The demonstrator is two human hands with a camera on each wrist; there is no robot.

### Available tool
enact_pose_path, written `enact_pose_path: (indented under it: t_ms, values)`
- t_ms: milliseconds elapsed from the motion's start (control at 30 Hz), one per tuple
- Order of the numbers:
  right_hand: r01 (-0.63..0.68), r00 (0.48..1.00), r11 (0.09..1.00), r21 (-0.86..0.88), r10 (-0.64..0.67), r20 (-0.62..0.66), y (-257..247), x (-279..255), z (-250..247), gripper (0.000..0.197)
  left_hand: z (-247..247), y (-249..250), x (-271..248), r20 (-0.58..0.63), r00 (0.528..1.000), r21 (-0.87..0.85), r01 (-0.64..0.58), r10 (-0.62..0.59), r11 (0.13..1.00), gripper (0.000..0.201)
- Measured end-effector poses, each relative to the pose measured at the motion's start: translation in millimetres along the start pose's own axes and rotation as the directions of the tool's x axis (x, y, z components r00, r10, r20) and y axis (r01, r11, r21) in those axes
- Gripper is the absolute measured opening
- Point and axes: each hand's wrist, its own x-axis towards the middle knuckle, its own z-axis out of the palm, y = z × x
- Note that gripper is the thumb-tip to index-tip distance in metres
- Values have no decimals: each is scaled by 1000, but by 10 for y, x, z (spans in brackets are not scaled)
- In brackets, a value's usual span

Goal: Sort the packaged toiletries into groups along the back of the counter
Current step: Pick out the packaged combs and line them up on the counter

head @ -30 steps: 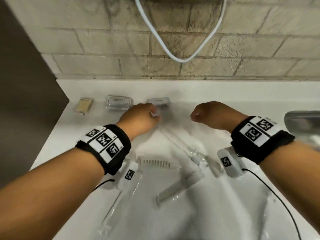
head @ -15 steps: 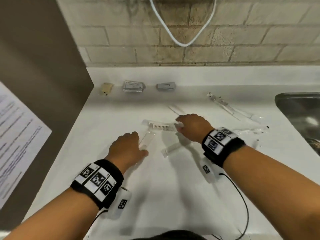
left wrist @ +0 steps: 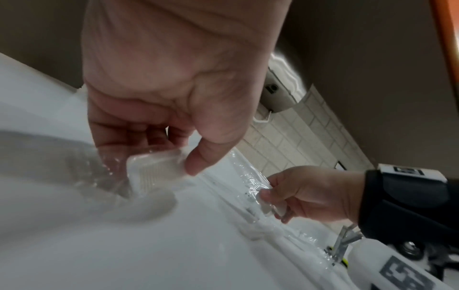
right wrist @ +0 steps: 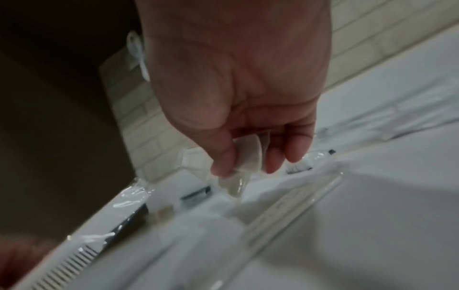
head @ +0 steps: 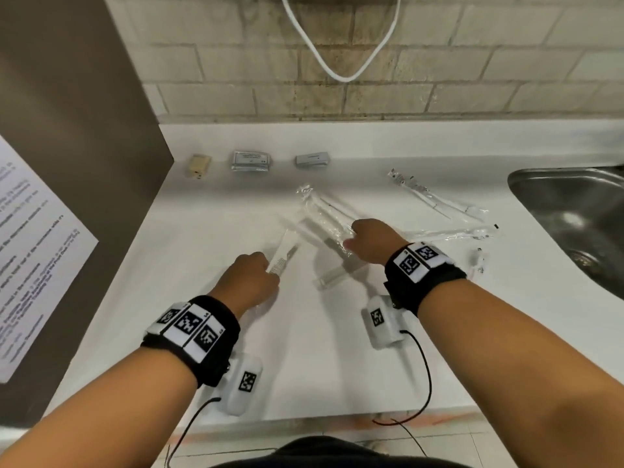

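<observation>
With both wrapped combs now lifted off the counter (head: pixel 304 349), my left hand (head: pixel 251 278) pinches one comb (head: pixel 283 253) and my right hand (head: pixel 374 241) another wrapped comb (head: pixel 326 214), bound for the back wall.

Sink (head: pixel 570 211) cut off at the head view's right edge. Print on the two wrapped packets (head: pixel 251 161) left of the sink too small to read. Left hand (head: pixel 248 282) fingers hidden behind its knuckles. Wrapped comb (left wrist: pixel 154 168) blurred in the left wrist view.

Bright, even light glares off the white counter (head: pixel 202 332), with soft shadows beneath each hand. Wrist views blur heavily near the fingers; the right one is dimmer. Edges bow outward.
</observation>
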Motion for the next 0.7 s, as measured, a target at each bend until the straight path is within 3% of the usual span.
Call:
enact_pose_path:
  t_ms: [100,200,233,333,500,700]
  values:
    - [-32,997,950,311,53,-61,166,-209,-104,11,-36,184,-59,-73,995,-116,-74,65,990,23]
    - [-37,989,807,589,113,-94,376,-477,-231,7,30,467,-86,-36,991,-145,-132,129,981,10]
    - [-36,985,785,619,132,-110,454,-541,-276,11,74,547,-64,-26,989,-138,-149,146,979,6]
    - [-87,955,715,694,259,-147,807,-662,-389,18,244,764,37,-17,984,-73,-180,179,981,21]
    - [-141,919,637,758,369,-140,1457,-854,-512,18,495,991,162,49,992,179,-120,113,977,61]
    - [-110,916,565,817,376,-137,2011,-984,-532,4,535,1167,193,100,995,213,-43,22,976,39]
